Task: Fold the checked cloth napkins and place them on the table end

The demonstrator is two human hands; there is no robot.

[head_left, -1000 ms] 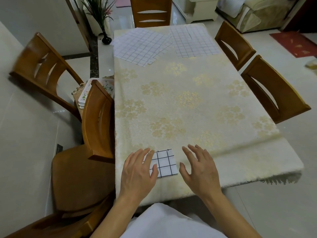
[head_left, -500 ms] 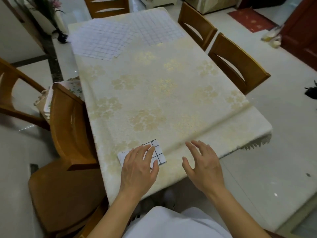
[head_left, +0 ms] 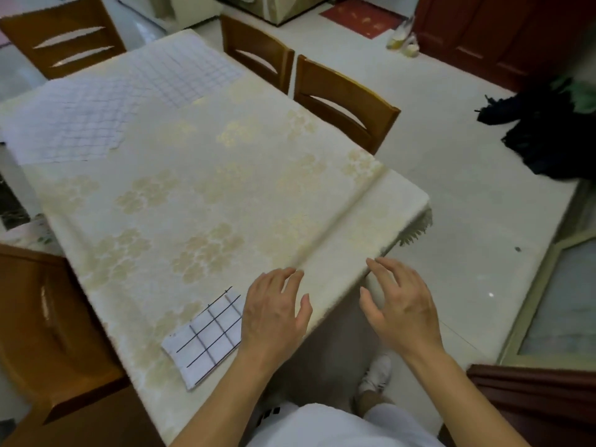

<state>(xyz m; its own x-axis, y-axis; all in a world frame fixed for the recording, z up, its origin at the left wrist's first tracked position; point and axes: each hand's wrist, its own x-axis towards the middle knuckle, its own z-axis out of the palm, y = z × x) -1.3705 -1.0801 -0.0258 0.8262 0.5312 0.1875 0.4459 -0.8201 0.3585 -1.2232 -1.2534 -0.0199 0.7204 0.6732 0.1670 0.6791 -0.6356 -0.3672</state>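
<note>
Table [head_left: 225,188] middle: bare cloth, open for passage from the near end to the far end. Near left corner: one folded checked napkin [head_left: 209,337] lies flat, low obstruction only, just beside the left hand [head_left: 274,314]. Far end: unfolded checked napkins [head_left: 106,108] spread flat across the width. Right edge: two chairs [head_left: 342,101] stand close against it. Left edge: a chair [head_left: 42,317] backs tight to the table. Floor beyond the near right corner is open; a dark heap [head_left: 548,133] lies well apart.

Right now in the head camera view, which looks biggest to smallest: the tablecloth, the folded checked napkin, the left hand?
1. Tablecloth, by far the largest.
2 and 3. Folded checked napkin and left hand look about alike; too close to rank.
</note>
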